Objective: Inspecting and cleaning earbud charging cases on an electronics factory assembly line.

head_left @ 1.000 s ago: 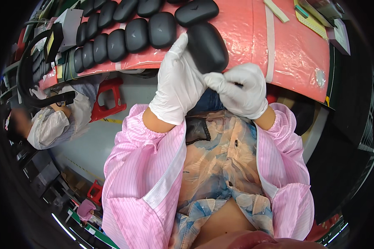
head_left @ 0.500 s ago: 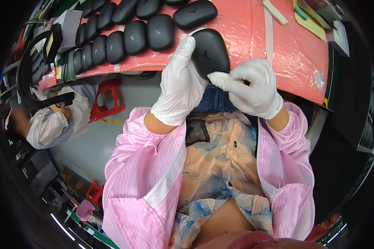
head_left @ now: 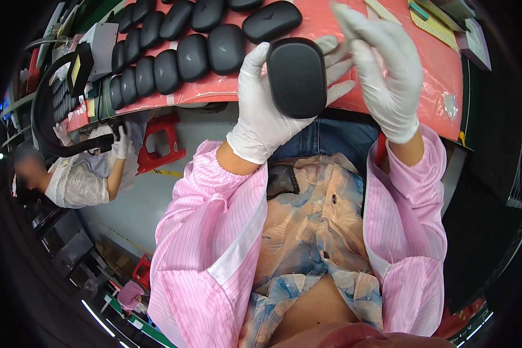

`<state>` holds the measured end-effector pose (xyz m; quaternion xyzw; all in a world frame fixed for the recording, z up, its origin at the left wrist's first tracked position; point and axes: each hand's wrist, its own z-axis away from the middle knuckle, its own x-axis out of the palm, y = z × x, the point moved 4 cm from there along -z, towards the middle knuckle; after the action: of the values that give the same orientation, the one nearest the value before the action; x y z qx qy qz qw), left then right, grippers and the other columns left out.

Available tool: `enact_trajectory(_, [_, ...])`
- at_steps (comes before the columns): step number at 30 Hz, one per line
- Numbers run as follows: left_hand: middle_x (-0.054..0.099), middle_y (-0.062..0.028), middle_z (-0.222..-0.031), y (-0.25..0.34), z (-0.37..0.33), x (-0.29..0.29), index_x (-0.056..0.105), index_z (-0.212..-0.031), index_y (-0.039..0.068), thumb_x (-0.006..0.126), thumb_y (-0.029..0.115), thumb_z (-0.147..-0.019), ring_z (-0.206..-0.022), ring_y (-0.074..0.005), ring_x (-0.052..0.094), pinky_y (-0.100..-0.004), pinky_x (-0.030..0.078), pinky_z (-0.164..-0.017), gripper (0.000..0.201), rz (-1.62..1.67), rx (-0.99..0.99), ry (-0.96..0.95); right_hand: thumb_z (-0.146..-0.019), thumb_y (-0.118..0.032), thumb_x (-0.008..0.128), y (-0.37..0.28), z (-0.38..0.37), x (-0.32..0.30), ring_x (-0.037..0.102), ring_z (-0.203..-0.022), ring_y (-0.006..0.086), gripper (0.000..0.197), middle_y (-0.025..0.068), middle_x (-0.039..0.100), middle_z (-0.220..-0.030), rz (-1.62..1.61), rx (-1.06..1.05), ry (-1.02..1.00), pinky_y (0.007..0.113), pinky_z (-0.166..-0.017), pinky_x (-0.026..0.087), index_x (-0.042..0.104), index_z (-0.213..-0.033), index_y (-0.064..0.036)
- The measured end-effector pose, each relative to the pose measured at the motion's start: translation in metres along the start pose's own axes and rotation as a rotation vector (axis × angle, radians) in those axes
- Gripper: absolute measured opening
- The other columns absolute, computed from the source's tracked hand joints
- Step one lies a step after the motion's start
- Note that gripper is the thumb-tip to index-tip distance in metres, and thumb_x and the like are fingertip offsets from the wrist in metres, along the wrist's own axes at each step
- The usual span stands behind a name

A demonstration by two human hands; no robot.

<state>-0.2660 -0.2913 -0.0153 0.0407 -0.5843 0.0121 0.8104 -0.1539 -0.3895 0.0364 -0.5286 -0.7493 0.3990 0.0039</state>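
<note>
While the left hand cradles a black case, thumb by one edge, fingers reaching past the other, the right hand stands just beside it, fingers extended and loosely apart. Other cases lie in rows on the pink desk.

Left hand holding black case, right hand raised beside it, similar cases on red mat
</note>
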Motion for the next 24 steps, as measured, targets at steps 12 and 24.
enact_trajectory(12, [0.039, -0.0198, -0.146, 0.005, -0.008, -0.001, 0.040, -0.139, 0.001, 0.046, 0.052, -0.093, -0.138, -0.0358, 0.035, -0.0496, 0.033, -0.112, 0.069, 0.127, 0.020, -0.137, -0.065, 0.005, 0.067, -0.020, 0.064, 0.021, 0.055, -0.067, 0.0194, 0.036, 0.0011, 0.058, -0.079, -0.074, -0.157, -0.145, 0.033, -0.058, 0.041, 0.074, -0.096, -0.0108])
enact_trajectory(24, [0.052, -0.0026, -0.107, -0.014, -0.032, 0.025, 0.048, -0.107, 0.010, 0.069, -0.001, -0.078, -0.105, -0.0162, 0.052, -0.0345, 0.044, -0.094, 0.036, -0.631, 0.258, 0.010, -0.076, -0.021, 0.075, 0.005, 0.050, -0.015, 0.051, -0.122, 0.0357, 0.074, 0.0190, 0.052, -0.134, 0.111, 0.309, -0.147, 0.042, -0.106, 0.036, 0.043, -0.140, 0.0004])
